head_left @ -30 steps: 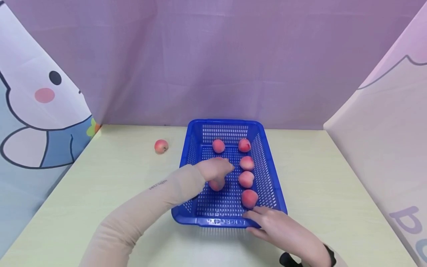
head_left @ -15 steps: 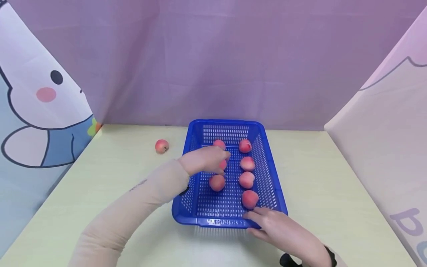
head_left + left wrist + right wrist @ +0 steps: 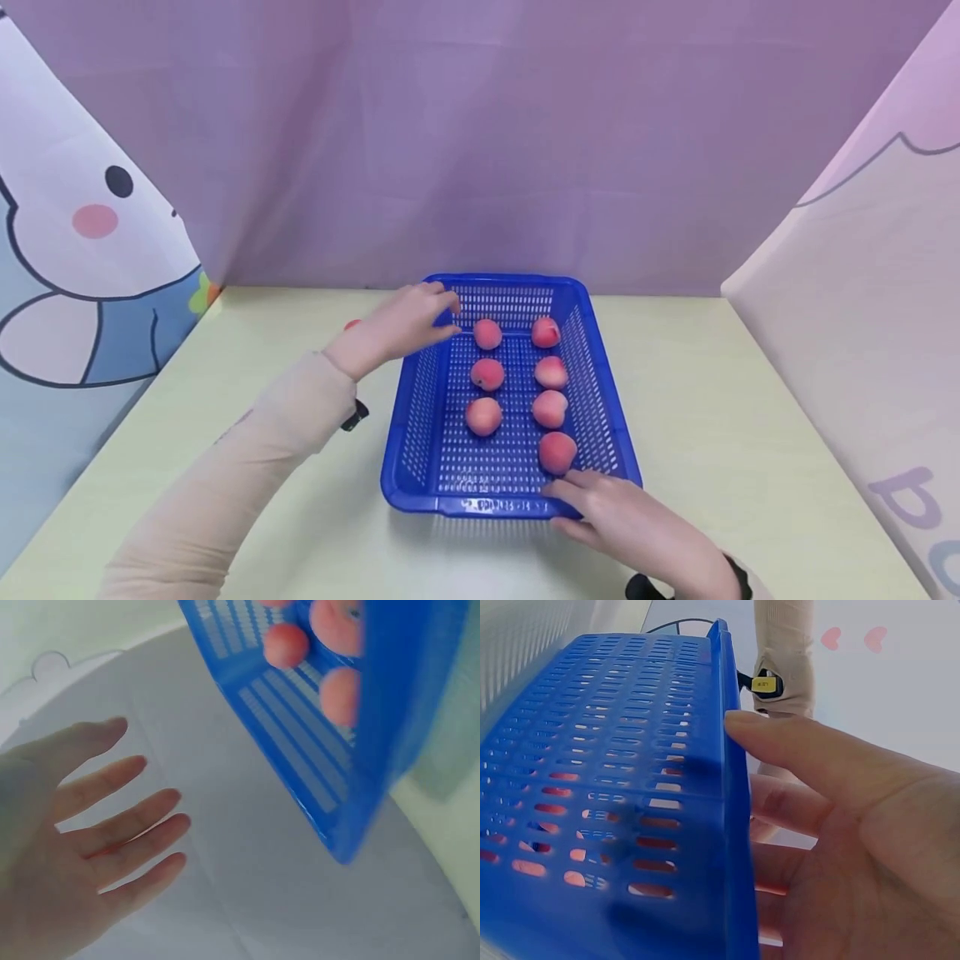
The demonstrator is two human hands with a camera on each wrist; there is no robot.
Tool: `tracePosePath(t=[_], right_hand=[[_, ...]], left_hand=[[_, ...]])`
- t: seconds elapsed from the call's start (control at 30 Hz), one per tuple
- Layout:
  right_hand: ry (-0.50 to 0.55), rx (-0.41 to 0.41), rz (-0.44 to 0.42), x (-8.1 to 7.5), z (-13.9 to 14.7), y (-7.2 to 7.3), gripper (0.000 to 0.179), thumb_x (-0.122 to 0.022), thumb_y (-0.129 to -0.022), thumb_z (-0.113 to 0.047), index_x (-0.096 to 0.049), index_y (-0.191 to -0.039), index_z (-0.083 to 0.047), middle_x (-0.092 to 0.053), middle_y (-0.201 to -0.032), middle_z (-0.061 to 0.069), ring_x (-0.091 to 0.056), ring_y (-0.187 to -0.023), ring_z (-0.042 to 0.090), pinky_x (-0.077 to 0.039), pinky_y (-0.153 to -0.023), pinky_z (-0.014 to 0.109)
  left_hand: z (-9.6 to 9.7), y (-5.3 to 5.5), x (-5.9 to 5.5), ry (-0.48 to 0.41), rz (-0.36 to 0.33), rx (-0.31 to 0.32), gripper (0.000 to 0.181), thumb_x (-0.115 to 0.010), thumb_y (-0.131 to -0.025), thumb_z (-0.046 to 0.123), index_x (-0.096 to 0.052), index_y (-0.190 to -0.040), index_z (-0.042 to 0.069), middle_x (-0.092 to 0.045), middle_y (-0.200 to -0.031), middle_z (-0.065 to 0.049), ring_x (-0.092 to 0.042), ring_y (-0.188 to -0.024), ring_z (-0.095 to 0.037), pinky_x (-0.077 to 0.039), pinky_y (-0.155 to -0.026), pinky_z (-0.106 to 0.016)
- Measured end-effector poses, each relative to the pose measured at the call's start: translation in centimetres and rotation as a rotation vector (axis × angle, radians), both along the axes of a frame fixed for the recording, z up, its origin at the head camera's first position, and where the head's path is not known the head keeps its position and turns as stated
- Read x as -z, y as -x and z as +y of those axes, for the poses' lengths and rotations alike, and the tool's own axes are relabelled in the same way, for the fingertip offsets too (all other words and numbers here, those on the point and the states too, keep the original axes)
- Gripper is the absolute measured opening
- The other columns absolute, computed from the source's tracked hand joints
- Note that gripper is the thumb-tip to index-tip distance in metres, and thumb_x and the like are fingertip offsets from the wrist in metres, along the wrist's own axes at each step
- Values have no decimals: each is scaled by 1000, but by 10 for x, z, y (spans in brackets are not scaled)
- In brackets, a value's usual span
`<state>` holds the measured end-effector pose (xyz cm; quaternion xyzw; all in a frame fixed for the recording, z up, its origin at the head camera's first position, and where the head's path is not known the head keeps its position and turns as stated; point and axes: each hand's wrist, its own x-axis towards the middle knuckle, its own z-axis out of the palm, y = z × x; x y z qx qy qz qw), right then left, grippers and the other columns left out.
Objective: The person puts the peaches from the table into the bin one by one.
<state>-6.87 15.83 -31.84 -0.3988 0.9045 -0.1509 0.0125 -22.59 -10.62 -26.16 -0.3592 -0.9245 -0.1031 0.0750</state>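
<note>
A blue plastic basket (image 3: 405, 417) with slotted walls stands on the table. Inside it, three peaches (image 3: 483, 416) form a column on the left, and several more (image 3: 551, 409) line the right side. My right hand (image 3: 611, 510) grips the near right corner rim, with the thumb (image 3: 761, 731) against the outer wall and the fingers over the inside. Above the basket's far left edge, my left hand (image 3: 412, 319) holds nothing; its fingers (image 3: 142, 814) are spread in the left wrist view. Another peach (image 3: 352, 323) lies left of the basket, mostly hidden behind that hand.
A pale yellow-green table (image 3: 697, 417) extends on both sides of the basket. A purple cloth (image 3: 480, 142) hangs behind, with printed cloth panels (image 3: 870, 333) at left and right.
My left hand has moved from over the left column of peaches leftward and away, out past the basket's left rim, uncovering the three peaches. The right hand has stayed on the corner.
</note>
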Motion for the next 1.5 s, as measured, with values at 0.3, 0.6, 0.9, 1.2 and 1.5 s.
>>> tracePosePath(t=[0.3, 0.6, 0.9, 1.2, 1.5], right_hand=[[-15, 9, -29, -2, -1, 0, 25, -57, -85, -28, -62, -102, -11, -59, -86, -4, -57, -78, 8, -49, -68, 24], [-7, 6, -5, -1, 0, 0, 23, -60, -83, -24, -62, -101, -11, -59, -86, -5, -57, -78, 8, -49, -68, 24], [-20, 18, -18, -1, -1, 0, 23, -61, -82, -24, -62, -102, -11, -59, -86, -5, -57, -78, 8, -49, -69, 25], [-9, 7, -11, 0, 0, 0, 24, -56, -85, -29, -62, -101, -11, -59, -85, -5, -57, -77, 7, -49, -68, 23], [-15, 13, -29, -1, -1, 1, 23, -60, -83, -23, -62, -102, -10, -59, -86, -4, -57, -78, 7, -49, -68, 23]], left_hand=[[-34, 17, 17, -112, 64, -127, 21, -62, -81, 15, -62, -96, 1, -61, -94, -14, -57, -87, -29, -44, -77, -44], [-64, 36, 39, -149, -41, -254, 28, -54, -85, 11, -54, -109, -4, -54, -105, -21, -51, -97, -36, -41, -85, -45], [-82, 49, 67, -103, -263, -322, 39, -46, -80, -7, -43, -118, -3, -43, -114, -26, -51, -77, -31, -45, -67, -39], [-98, 58, 92, -43, -235, -290, 38, -51, -73, -9, -50, -111, -7, -49, -105, -27, -48, -97, -41, -39, -84, -49], [-108, 59, 106, 13, -238, -294, 40, -56, -75, -4, -50, -114, -6, -50, -105, -25, -47, -98, -42, -36, -85, -55]])
